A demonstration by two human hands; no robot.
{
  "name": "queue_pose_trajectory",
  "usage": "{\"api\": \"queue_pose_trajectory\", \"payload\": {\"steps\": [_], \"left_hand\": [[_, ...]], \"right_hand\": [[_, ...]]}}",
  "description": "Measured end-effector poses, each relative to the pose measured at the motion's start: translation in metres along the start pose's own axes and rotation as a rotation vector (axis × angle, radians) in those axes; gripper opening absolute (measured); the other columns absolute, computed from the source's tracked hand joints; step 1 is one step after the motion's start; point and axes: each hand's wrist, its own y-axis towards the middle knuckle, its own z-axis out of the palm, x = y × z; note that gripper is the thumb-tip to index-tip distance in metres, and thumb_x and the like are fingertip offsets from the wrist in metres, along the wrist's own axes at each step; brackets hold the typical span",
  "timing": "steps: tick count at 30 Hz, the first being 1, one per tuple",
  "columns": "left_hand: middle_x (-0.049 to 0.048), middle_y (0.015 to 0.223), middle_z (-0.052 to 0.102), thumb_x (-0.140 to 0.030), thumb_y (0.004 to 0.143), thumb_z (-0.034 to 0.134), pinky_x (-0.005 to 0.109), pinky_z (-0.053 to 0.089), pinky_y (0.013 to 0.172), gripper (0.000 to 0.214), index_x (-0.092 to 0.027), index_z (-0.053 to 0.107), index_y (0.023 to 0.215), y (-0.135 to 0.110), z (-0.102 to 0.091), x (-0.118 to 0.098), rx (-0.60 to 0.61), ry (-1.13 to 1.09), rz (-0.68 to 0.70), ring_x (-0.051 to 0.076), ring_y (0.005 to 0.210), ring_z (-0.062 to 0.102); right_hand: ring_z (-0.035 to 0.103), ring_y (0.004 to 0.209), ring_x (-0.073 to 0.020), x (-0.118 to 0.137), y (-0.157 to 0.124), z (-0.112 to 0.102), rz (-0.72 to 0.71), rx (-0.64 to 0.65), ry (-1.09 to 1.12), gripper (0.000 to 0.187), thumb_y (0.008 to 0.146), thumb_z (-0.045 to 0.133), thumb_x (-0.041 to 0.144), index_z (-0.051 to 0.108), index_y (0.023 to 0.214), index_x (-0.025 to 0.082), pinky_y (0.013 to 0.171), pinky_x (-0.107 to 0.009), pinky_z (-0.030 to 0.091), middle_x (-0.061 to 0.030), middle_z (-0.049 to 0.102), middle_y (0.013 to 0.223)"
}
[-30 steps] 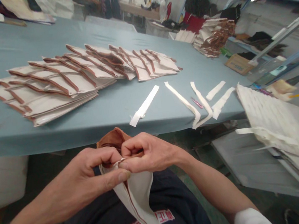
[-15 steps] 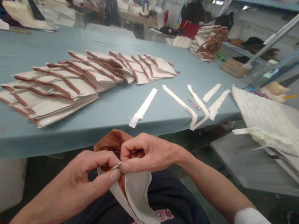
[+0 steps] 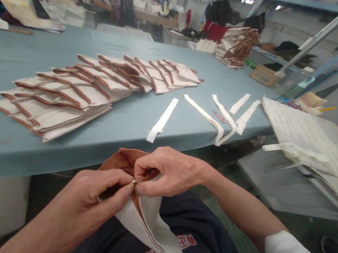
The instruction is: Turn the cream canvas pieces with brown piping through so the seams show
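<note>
In front of my lap I hold a sewn fabric piece (image 3: 151, 223), off-white on one face and brown on the other. My left hand (image 3: 103, 196) pinches its edge between thumb and forefinger. Close against it, my right hand (image 3: 165, 172) pinches the same edge from the other side. The two thumb tips almost meet at a seam. Brown cloth bulges up behind the fingers, and the off-white part hangs down over my dark apron (image 3: 195, 217). What lies between the fingertips is mostly hidden.
On the blue-green table (image 3: 76, 150) lies an overlapping row of off-white pieces (image 3: 69, 93) with brown edges. White strips (image 3: 163, 119) and a small pink tool (image 3: 219, 117) lie nearer the front. At right stands a board with white material (image 3: 317, 153); another stack (image 3: 236, 46) sits farther back.
Both hands stay pinched at the seam and have shifted slightly. The brown cloth behind them has opened wider to the left, and the hanging off-white part has moved a little left.
</note>
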Motion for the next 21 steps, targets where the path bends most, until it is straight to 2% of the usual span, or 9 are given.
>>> {"api": "queue_pose_trajectory", "payload": {"steps": [3,9,13,15,21], "left_hand": [[-0.0081,0.063,0.069,-0.034,0.096,0.062,0.018,0.039,0.052,0.024,-0.025,0.078,0.080,0.001,-0.001,0.000,-0.021,0.119,0.107,0.010,0.054,0.056],[-0.0099,0.060,0.062,-0.030,0.095,0.055,0.016,0.038,0.050,0.022,-0.023,0.065,0.076,0.005,-0.001,-0.001,-0.077,0.220,0.129,0.007,0.051,0.052],[-0.0097,0.060,0.067,-0.035,0.095,0.058,0.015,0.042,0.049,0.021,-0.024,0.071,0.083,0.011,-0.002,0.001,-0.063,0.209,0.077,0.008,0.050,0.057],[-0.0097,0.058,0.069,-0.032,0.093,0.058,0.014,0.043,0.046,0.021,-0.024,0.074,0.081,0.014,-0.004,0.000,-0.053,0.192,0.109,0.008,0.045,0.059],[-0.0107,0.051,0.066,-0.025,0.091,0.053,0.010,0.041,0.041,0.026,-0.024,0.073,0.075,0.019,-0.009,-0.005,-0.037,0.240,0.216,0.006,0.038,0.057]], "right_hand": [[0.044,0.064,-0.0105,-0.001,0.002,0.002,0.015,0.006,-0.017,0.017,0.088,0.069,0.031,0.061,0.078,0.020,0.067,-0.026,0.032,0.0065,0.053,0.069],[0.043,0.066,-0.0127,0.003,0.006,0.003,0.082,0.014,-0.139,0.017,0.088,0.066,0.031,0.056,0.077,0.022,0.066,-0.028,0.029,0.0051,0.051,0.070],[0.039,0.065,-0.0125,0.000,0.005,0.009,0.072,-0.056,-0.227,0.020,0.089,0.064,0.027,0.051,0.075,0.022,0.066,-0.029,0.026,0.0053,0.047,0.069],[0.041,0.066,-0.0119,-0.004,0.005,0.012,0.056,-0.089,-0.239,0.016,0.088,0.065,0.024,0.055,0.077,0.022,0.066,-0.029,0.026,0.0057,0.050,0.070],[0.043,0.067,-0.0114,-0.013,0.005,0.014,0.034,-0.074,-0.229,0.005,0.087,0.066,0.023,0.064,0.082,0.021,0.066,-0.027,0.028,0.0063,0.053,0.070]]}}
